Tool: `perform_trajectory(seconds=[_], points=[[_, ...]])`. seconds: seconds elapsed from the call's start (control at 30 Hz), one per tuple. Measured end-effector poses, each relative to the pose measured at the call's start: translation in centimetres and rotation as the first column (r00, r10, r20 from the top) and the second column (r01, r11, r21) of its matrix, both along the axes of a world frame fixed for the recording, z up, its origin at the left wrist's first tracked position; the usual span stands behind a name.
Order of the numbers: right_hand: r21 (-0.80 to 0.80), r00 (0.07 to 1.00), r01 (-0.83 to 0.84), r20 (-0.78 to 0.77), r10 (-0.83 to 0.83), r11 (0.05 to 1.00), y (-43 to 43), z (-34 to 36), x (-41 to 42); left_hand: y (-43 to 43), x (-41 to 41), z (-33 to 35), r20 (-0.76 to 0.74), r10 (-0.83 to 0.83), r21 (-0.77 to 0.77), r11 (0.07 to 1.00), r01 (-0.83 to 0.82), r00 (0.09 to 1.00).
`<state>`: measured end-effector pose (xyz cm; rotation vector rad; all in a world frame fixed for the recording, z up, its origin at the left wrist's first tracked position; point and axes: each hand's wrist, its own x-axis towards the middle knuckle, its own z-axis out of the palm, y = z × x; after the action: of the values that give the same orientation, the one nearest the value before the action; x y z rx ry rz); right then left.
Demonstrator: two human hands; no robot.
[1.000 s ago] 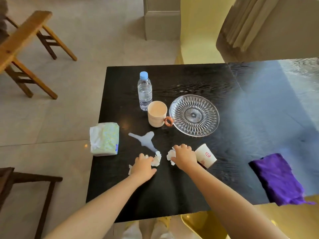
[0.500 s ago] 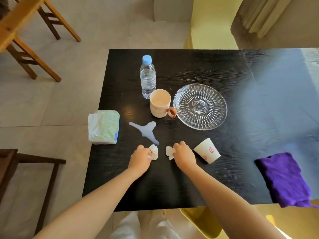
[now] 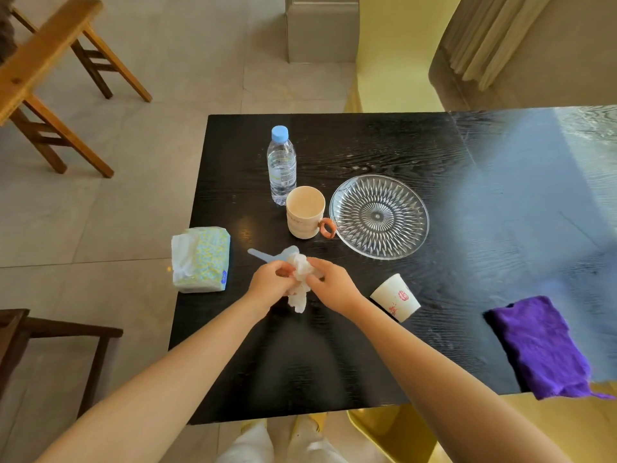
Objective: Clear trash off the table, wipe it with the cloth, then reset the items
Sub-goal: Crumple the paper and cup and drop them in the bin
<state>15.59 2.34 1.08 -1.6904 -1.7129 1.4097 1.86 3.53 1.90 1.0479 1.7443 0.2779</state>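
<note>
My left hand (image 3: 271, 282) and my right hand (image 3: 330, 285) meet over the black table (image 3: 384, 345), both gripping one bunch of crumpled white tissues (image 3: 301, 269), with a strip hanging below. Just behind them lies a pale spill (image 3: 262, 255), partly hidden by the tissues. A paper cup (image 3: 395, 298) lies on its side to the right of my right hand. A purple cloth (image 3: 537, 345) drapes over the near right edge.
Further back stand a water bottle (image 3: 282, 165), a beige mug (image 3: 305, 212) and a glass plate (image 3: 379, 216). A tissue pack (image 3: 201, 259) overhangs the left edge. Wooden stools (image 3: 50, 85) stand on the floor at left, a yellow chair (image 3: 397, 436) below the near edge.
Each hand held its own tissue wad on the table, a little apart. Now the hands have lifted and come together, joining the tissues into one bunch.
</note>
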Motion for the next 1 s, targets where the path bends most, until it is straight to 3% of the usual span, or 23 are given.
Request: perform_trajectory(seconds=[0.1, 0.13, 0.2, 0.27, 0.33, 0.5, 0.67, 0.83, 1.0], points=[[-0.063, 0.989, 0.109, -0.088, -0.115, 0.992, -0.3, 0.6, -0.4, 0.8, 0.5, 0.8, -0.096, 0.026, -0.050, 0.998, -0.031, 0.995], [-0.059, 0.985, 0.147, -0.079, -0.151, 0.987, -0.4, 0.7, -0.4, 0.8, 0.5, 1.0, -0.053, 0.057, -0.033, 0.998, -0.059, 0.997], [-0.056, 0.977, 0.201, -0.057, -0.204, 0.978, -0.4, 0.9, -0.2, 0.5, 0.4, 0.9, 0.253, 0.183, -0.025, 0.983, -0.183, 0.950], [-0.087, 0.959, 0.263, -0.083, -0.271, 0.961, -0.3, 1.1, 0.4, 0.0, 0.2, 0.9, 0.572, 0.279, -0.093, 0.957, -0.276, 0.772], [-0.125, 0.929, 0.320, -0.152, -0.337, 0.939, -0.4, 1.5, 1.0, 0.0, 0.2, 1.0, 0.678, 0.303, -0.150, 0.949, -0.277, 0.669], [-0.055, 0.927, 0.318, -0.190, -0.323, 0.946, -1.2, 2.3, 2.1, -0.3, 1.3, 1.5, 0.639, 0.225, -0.080, 0.970, -0.228, 0.735], [-0.088, 0.905, 0.317, -0.270, -0.329, 0.944, -2.2, 2.8, 4.1, -0.5, 3.2, 2.1, 0.734, 0.212, -0.076, 0.970, -0.233, 0.645], [-0.053, 0.875, 0.463, -0.132, -0.465, 0.885, -3.3, 2.3, 7.2, -0.2, 5.7, 2.0, 0.533, -0.056, 0.116, 0.993, -0.007, 0.844], [0.009, 0.754, 0.657, 0.015, -0.657, 0.754, -3.5, 1.2, 12.3, -0.2, 8.7, -0.3, 0.377, -0.071, 0.071, 0.996, 0.048, 0.924]])
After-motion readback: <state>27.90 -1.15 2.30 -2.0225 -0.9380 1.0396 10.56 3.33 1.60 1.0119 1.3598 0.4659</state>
